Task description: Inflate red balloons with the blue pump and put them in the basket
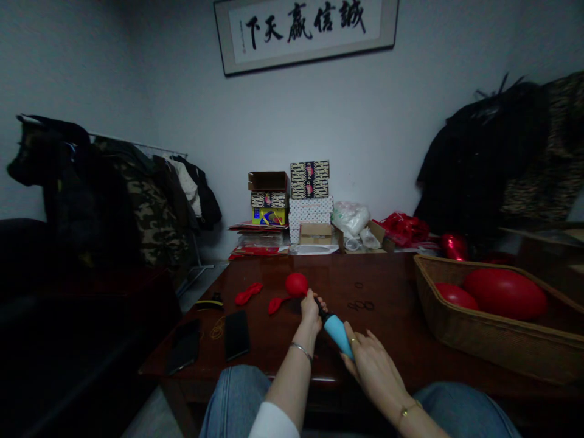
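Observation:
A small, partly inflated red balloon (296, 284) sits at the tip of a light-blue hand pump (337, 334) with a black front end. My left hand (312, 311) is closed around the balloon's neck and the pump's nozzle, whose join is hidden by the fingers. Farther back along the pump, my right hand (375, 360) grips its blue body. Two limp red balloons lie to the left: a flat balloon (276, 304) beside my left hand and a twisted-looking balloon (249, 294) beyond it.
Black phones, one a dark phone (237, 334), and yellow rubber bands (218, 328) lie left on the brown table (392, 274). Dark rings (361, 305) lie right of the pump. A wicker basket (497, 350) at right holds inflated red balloons (504, 293). Stacked boxes (311, 213) stand behind.

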### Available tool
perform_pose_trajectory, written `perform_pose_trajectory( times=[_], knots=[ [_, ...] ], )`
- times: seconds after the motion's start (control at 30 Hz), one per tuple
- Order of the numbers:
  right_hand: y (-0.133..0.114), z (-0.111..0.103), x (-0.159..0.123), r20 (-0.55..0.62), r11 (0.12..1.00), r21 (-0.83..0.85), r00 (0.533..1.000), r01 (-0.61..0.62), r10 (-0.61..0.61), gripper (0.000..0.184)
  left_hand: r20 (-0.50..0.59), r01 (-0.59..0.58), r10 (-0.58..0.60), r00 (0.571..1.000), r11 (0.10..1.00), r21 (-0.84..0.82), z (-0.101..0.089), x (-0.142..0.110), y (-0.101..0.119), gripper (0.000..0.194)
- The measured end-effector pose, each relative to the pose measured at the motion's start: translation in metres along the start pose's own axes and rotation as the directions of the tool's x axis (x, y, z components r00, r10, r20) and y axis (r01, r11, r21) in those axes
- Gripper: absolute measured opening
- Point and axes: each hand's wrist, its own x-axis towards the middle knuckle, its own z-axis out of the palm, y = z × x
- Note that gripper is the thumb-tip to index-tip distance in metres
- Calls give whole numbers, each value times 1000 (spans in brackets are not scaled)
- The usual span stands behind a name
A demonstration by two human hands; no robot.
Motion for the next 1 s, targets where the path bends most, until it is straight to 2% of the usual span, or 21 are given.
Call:
perform_pose_trajectory(
  times=[0.13,0.3,0.5,0.67,0.87,1.0],
  knots=[
    [12,0,-23,-42,999,3,999,33,-33,50,-16,6,-6,1000,1000,-29,-6,8,1,25],
    [31,-8,-53,-112,991,-26,985,128,-130,58,-60,-10,7,998,999,-51,-11,16,19,25],
    [37,-23,-65,-162,975,-74,962,208,-218,63,-61,-15,11,998,998,-65,-9,14,32,26],
    [32,-14,-55,-119,989,-43,982,144,-149,57,-60,-14,11,998,999,-50,-8,8,25,25],
    [12,-11,-15,49,1000,6,999,16,-16,47,-54,13,-13,998,1000,-2,-2,-2,4,26],
    [2,-10,6,104,1000,2,994,-22,22,48,-18,15,-15,1000,1000,27,3,-5,-3,27]
  ],
)
